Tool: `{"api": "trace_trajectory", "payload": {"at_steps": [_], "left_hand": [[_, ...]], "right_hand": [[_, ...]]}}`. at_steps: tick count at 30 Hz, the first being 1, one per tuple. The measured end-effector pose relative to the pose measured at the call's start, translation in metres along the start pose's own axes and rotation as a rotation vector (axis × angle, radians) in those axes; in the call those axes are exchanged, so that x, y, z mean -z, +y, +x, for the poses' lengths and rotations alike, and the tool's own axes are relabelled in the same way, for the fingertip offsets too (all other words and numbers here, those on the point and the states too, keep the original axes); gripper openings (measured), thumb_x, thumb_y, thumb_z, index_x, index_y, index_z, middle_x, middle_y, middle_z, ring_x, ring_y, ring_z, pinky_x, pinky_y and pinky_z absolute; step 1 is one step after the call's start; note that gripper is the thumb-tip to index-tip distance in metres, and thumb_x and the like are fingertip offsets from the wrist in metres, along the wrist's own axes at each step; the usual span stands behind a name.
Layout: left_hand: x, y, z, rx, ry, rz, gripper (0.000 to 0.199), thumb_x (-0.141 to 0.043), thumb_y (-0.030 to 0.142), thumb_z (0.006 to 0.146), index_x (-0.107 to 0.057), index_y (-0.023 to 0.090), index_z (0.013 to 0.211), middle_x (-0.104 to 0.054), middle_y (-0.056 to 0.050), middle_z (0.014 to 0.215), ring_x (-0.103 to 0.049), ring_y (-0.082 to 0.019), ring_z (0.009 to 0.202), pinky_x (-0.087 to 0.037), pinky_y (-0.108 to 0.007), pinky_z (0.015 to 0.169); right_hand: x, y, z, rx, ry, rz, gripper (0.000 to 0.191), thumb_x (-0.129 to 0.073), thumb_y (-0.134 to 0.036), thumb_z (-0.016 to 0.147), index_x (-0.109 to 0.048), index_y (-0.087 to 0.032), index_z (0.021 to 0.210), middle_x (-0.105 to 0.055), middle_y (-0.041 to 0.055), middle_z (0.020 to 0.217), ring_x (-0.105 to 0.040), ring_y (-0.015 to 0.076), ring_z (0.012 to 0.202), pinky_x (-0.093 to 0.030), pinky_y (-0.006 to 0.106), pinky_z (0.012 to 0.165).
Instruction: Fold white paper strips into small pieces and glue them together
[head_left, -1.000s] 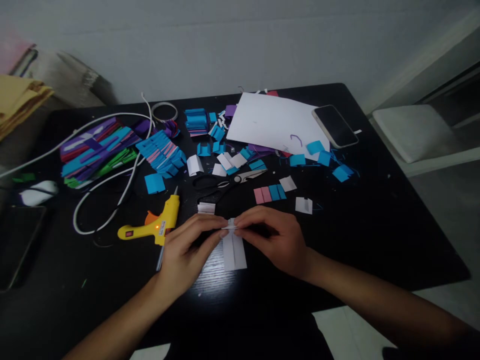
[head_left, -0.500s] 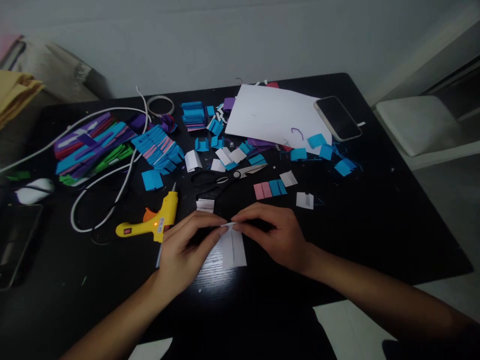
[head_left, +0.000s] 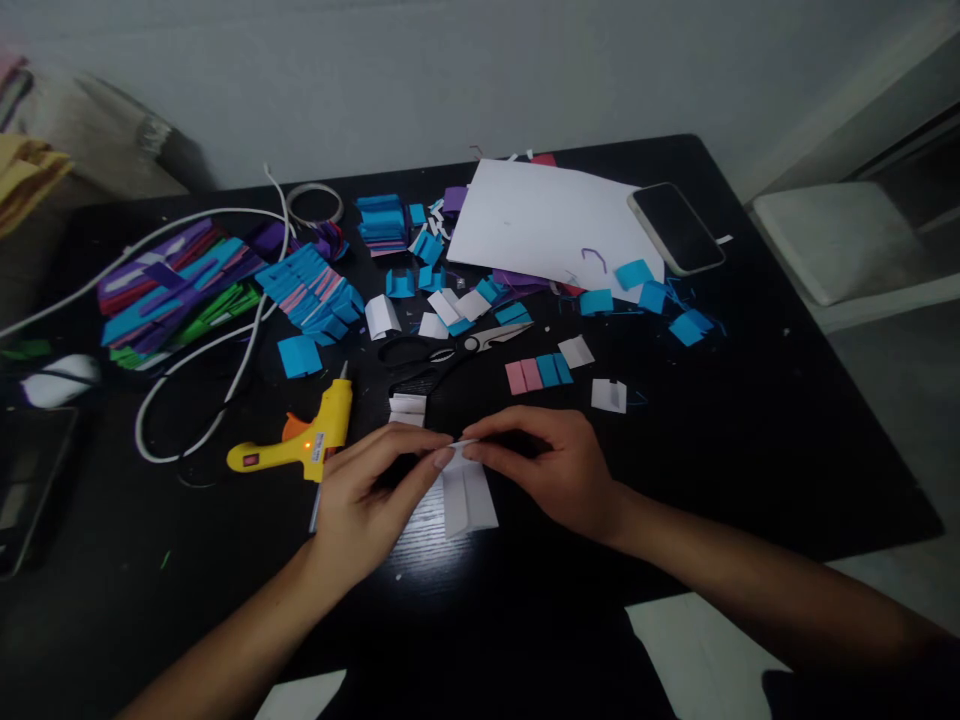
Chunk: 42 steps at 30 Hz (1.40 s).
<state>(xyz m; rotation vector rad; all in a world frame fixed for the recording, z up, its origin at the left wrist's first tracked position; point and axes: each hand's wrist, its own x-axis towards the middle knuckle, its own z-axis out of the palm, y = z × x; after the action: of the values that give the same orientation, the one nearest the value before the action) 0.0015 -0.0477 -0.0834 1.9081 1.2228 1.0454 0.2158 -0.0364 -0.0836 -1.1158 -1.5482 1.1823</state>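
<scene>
Both hands pinch the top edge of a folded white paper strip, whose lower part hangs toward me with a crease down it. My left hand closes thumb and forefinger on the strip's upper left corner. On the upper right, my right hand grips it the same way, the fingertips almost meeting. Left of my left hand lies a yellow glue gun with a small orange light on. Just beyond the hands are a small folded white paper piece and black-handled scissors. A joined pink and blue paper row lies beyond my right hand.
A white paper sheet and a phone lie at the back right. Bundles of coloured paper strips, folded blue pieces and a looped white cable fill the left. A white stool stands beyond the table's right edge.
The lower end of the white paper strip has lifted and opened slightly along its crease. Both hands keep their pinch in nearly the same place. The camera view has shifted a little.
</scene>
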Motion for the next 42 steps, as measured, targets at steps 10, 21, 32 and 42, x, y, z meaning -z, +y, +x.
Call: {"api": "trace_trajectory", "payload": {"at_steps": [10,21,32,42], "left_hand": [[-0.0008,0.0000,-0.0004,0.008,0.004,0.009,0.013,-0.074,0.013,0.091,-0.076,0.021,0.102,-0.079,-0.002,0.093,-0.075,-0.014,0.083,-0.060,-0.025,0.074],[-0.0006,0.0003,-0.0005,0.118,-0.006,-0.024,0.006,-0.073,0.016,0.092,-0.076,0.021,0.094,-0.078,0.001,0.087,-0.072,-0.012,0.076,-0.056,-0.021,0.069],[0.0015,-0.0031,0.0020,0.003,-0.092,-0.063,0.011,-0.068,0.009,0.093,-0.070,0.018,0.099,-0.072,-0.002,0.090,-0.069,-0.014,0.083,-0.056,-0.025,0.075],[0.0046,-0.0037,0.0027,-0.088,-0.086,0.000,0.020,-0.072,0.003,0.090,-0.071,0.020,0.102,-0.074,-0.003,0.094,-0.071,-0.015,0.088,-0.057,-0.027,0.080]], "right_hand": [[0.0002,-0.0006,0.0008,-0.026,-0.003,0.035,0.011,-0.084,-0.020,0.084,-0.083,-0.027,0.093,-0.083,-0.0027,0.089,-0.079,0.0162,0.082,-0.065,0.027,0.080],[-0.0033,0.0016,-0.0006,-0.145,-0.042,0.139,0.023,-0.087,-0.023,0.080,-0.079,-0.023,0.101,-0.082,0.0010,0.095,-0.079,0.0172,0.088,-0.065,0.029,0.082],[-0.0051,0.0004,-0.0053,0.066,0.022,-0.015,0.022,-0.081,-0.019,0.083,-0.072,-0.019,0.103,-0.079,0.0014,0.092,-0.077,0.0143,0.083,-0.064,0.025,0.079],[-0.0059,0.0011,-0.0078,0.111,0.030,-0.014,0.020,-0.079,-0.019,0.087,-0.071,-0.020,0.104,-0.080,0.0002,0.094,-0.077,0.0132,0.084,-0.063,0.024,0.082]]}}
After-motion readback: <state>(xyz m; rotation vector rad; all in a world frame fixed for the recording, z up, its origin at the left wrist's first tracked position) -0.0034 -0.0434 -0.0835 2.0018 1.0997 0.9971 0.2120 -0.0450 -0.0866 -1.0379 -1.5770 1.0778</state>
